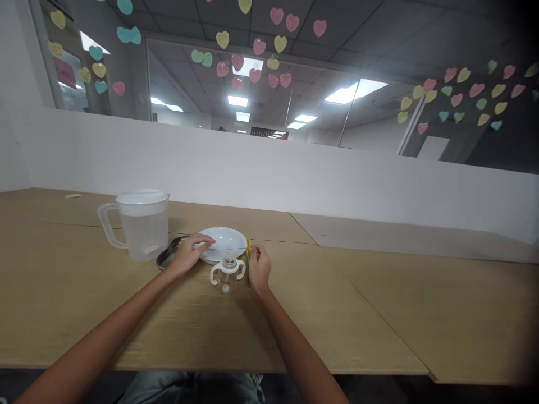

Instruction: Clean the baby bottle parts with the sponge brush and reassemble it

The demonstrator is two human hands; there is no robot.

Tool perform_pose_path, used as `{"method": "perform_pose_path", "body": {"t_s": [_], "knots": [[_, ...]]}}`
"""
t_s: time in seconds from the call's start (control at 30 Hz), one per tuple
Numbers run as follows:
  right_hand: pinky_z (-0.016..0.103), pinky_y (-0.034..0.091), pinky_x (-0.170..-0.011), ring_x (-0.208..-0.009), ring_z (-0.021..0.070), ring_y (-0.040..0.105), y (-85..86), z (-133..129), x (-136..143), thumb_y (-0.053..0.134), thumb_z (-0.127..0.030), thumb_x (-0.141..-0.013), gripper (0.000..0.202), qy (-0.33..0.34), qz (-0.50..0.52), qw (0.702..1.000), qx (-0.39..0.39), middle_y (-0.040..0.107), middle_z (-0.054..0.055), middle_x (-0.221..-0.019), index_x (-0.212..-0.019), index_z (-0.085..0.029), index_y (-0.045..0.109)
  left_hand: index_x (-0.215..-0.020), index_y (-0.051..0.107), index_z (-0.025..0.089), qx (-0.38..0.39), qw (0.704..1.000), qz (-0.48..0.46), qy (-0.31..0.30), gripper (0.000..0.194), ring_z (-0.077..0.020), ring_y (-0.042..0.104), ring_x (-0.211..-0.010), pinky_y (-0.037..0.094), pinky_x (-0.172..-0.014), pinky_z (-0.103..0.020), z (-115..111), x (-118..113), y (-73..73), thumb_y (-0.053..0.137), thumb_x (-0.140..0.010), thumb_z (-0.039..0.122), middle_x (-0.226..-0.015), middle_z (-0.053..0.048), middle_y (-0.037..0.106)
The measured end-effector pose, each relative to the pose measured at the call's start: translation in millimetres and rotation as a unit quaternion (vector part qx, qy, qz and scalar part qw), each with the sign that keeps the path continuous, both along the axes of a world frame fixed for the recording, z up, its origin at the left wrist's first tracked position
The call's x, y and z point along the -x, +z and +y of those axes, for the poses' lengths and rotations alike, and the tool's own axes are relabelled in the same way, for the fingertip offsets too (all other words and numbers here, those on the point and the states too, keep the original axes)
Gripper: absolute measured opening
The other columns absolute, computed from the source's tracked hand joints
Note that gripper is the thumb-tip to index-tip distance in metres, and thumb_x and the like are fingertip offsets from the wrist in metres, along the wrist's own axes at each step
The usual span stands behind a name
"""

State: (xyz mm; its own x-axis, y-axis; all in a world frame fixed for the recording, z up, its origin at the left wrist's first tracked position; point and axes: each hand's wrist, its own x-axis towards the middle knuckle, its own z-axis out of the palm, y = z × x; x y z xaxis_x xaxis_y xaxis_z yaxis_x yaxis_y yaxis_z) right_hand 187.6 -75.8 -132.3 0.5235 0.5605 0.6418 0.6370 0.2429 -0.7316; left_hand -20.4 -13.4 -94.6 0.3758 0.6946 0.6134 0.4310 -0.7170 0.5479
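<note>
A white shallow bowl (pixel 223 238) sits on the table in front of me. My left hand (pixel 191 253) rests at its left edge, fingers stretched out over the rim; whether they press on it I cannot tell. Beneath that hand lies a dark metal tray (pixel 165 258), partly covered. Right of the bowl, my right hand (pixel 260 266) has its fingers curled round a thin yellow-green thing (pixel 248 247), mostly hidden, whose kind I cannot make out. Between my hands a clear baby bottle (pixel 228 274) with two white handles stands upright and uncapped, just in front of the bowl.
A large translucent measuring jug (pixel 146 230) with a lid stands left of the tray, handle pointing left. Behind the wooden table (pixel 320 314) runs a low white wall (pixel 236 168) under windows with heart-shaped sticky notes. A small pale strip (pixel 73 196) lies at the far left.
</note>
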Motion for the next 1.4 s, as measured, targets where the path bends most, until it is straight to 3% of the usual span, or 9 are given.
{"method": "perform_pose_path", "body": {"t_s": [0.13, 0.3, 0.53, 0.7, 0.83, 0.97, 1.17, 1.27, 1.4], "knots": [[0.026, 0.038, -0.062, -0.068, 0.0184, 0.056, 0.3, 0, 0, 0.032, -0.040, -0.088, 0.036, 0.001, 0.001, 1.000, -0.011, 0.064, 0.005, -0.076, -0.081, -0.018, 0.060, -0.102, 0.065, 0.016, -0.066, 0.983, 0.040, 0.166, 0.038, -0.0247, 0.055, -0.097, 0.041, -0.089, -0.039, 22, 32, -30.8, 0.036, -0.086, 0.035, -0.101, -0.010, 0.064], [0.026, 0.037, -0.062, -0.067, 0.0184, 0.055, 0.7, -1, 0, 0.033, -0.039, -0.088, 0.035, 0.007, 0.002, 1.000, -0.016, 0.063, 0.004, -0.075, -0.081, -0.018, 0.060, -0.103, 0.066, 0.016, -0.089, 0.968, 0.093, 0.215, 0.039, -0.0273, 0.054, -0.091, 0.041, -0.084, -0.041, 36, 50, -59.4, 0.038, -0.084, 0.037, -0.097, -0.012, 0.063], [0.026, 0.037, -0.063, -0.067, 0.0189, 0.055, 1.8, -2, 0, 0.033, -0.041, -0.088, 0.036, 0.013, 0.003, 1.000, -0.020, 0.063, 0.005, -0.075, -0.083, -0.017, 0.060, -0.091, 0.069, 0.020, -0.101, 0.964, 0.128, 0.209, 0.032, -0.0257, 0.056, -0.086, 0.042, -0.079, -0.038, 43, 52, -66.3, 0.042, -0.083, 0.037, -0.091, -0.009, 0.065], [0.027, 0.038, -0.064, -0.066, 0.0180, 0.054, 2.0, -1, 1, 0.033, -0.041, -0.088, 0.036, 0.011, 0.015, 0.999, -0.034, 0.062, 0.004, -0.073, -0.082, -0.017, 0.060, -0.094, 0.064, 0.018, -0.117, 0.964, 0.099, 0.216, 0.031, -0.0254, 0.056, -0.088, 0.042, -0.080, -0.037, 34, 57, -49.5, 0.039, -0.086, 0.035, -0.092, -0.009, 0.064], [0.029, 0.041, -0.070, -0.074, 0.0186, 0.055, 9.8, -7, 5, 0.035, -0.041, -0.089, 0.034, 0.002, 0.037, 0.996, -0.079, 0.062, 0.005, -0.081, -0.090, -0.016, 0.058, -0.101, 0.055, 0.013, -0.190, 0.949, -0.055, 0.246, 0.030, -0.0254, 0.053, -0.097, 0.040, -0.087, -0.039, 0, 47, -17.7, 0.039, -0.088, 0.034, -0.101, -0.012, 0.060], [0.034, 0.042, -0.079, -0.089, 0.0204, 0.055, 32.2, -38, 24, 0.040, -0.036, -0.090, 0.027, 0.033, 0.003, 0.986, -0.162, 0.061, 0.007, -0.093, -0.099, -0.016, 0.056, -0.102, 0.052, 0.015, -0.211, 0.945, -0.188, 0.167, 0.022, -0.0211, 0.054, -0.098, 0.043, -0.088, -0.035, -71, 19, -1.4, 0.045, -0.086, 0.029, -0.102, -0.010, 0.059], [0.038, 0.047, -0.084, -0.099, 0.0219, 0.057, 38.8, -126, 89, 0.041, -0.023, -0.089, 0.028, 0.193, -0.121, 0.957, -0.181, 0.059, 0.009, -0.105, -0.116, -0.021, 0.049, -0.096, 0.055, 0.026, 0.042, 0.942, -0.331, 0.037, 0.019, -0.0219, 0.057, -0.098, 0.046, -0.086, -0.036, -172, -13, -33.0, 0.054, -0.080, 0.036, -0.100, -0.005, 0.062], [0.033, 0.052, -0.070, -0.083, 0.0207, 0.062, 17.4, -158, 114, 0.046, -0.015, -0.086, 0.025, 0.115, -0.079, 0.971, -0.196, 0.063, 0.008, -0.094, -0.109, -0.022, 0.054, -0.083, 0.060, 0.029, 0.188, 0.915, -0.358, 0.005, 0.019, -0.0243, 0.061, -0.086, 0.052, -0.071, -0.037, -188, -13, -45.0, 0.062, -0.071, 0.045, -0.087, -0.003, 0.065], [0.033, 0.052, -0.059, -0.072, 0.0222, 0.064, -0.4, -172, 126, 0.049, -0.014, -0.085, 0.021, 0.056, -0.056, 0.980, -0.182, 0.065, 0.009, -0.085, -0.102, -0.021, 0.058, -0.065, 0.061, 0.031, 0.246, 0.900, -0.360, -0.012, 0.017, -0.0233, 0.062, -0.069, 0.051, -0.054, -0.033, -190, -10, -43.0, 0.068, -0.065, 0.046, -0.064, -0.003, 0.061]]}}
